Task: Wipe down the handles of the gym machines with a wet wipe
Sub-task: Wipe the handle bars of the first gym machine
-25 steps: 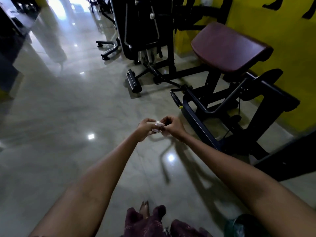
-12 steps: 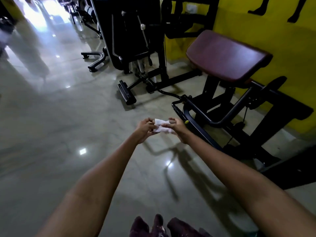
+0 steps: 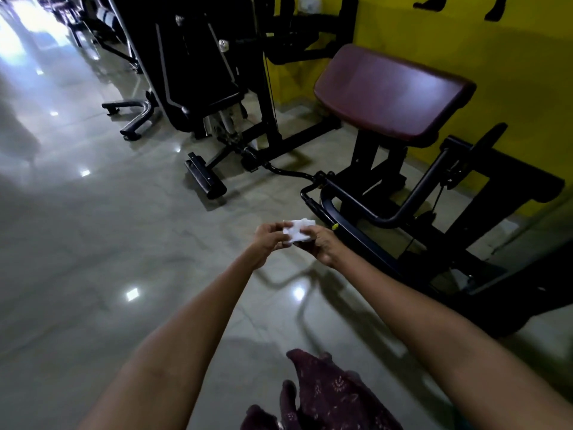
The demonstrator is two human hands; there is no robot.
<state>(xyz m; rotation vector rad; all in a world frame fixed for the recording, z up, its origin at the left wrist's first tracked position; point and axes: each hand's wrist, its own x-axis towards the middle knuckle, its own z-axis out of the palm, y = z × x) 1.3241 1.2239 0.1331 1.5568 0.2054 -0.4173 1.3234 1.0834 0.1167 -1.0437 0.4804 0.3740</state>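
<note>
A: At frame centre, just off 3 o'clock, both hands meet over the floor. Left hand (image 3: 269,238) and right hand (image 3: 322,246) hold one white wet wipe (image 3: 298,230) between them.

B: Grip state?

A: Left: fingers curled, pinching the wipe's left edge. Right: fingers curled under the wipe with the thumb on top. The wipe is partly spread and crumpled, in the air.

B: Machine handles?

A: The closest is a black handle (image 3: 311,202) on the preacher curl machine (image 3: 434,193), at 12 o'clock from the wipe, just beside it in the view but apart. I cannot tell the depth gap. A small yellow knob (image 3: 334,226) sits on the frame at 3 o'clock from the wipe.

B: Rest of the scene?

A: A maroon arm pad (image 3: 393,91) at 1 o'clock, a yellow wall (image 3: 511,72) behind it. A black weight-stack machine (image 3: 198,72) at 11 o'clock. A glossy grey tiled floor (image 3: 93,243) with light reflections. Maroon patterned clothing (image 3: 325,395) at 6 o'clock.
</note>
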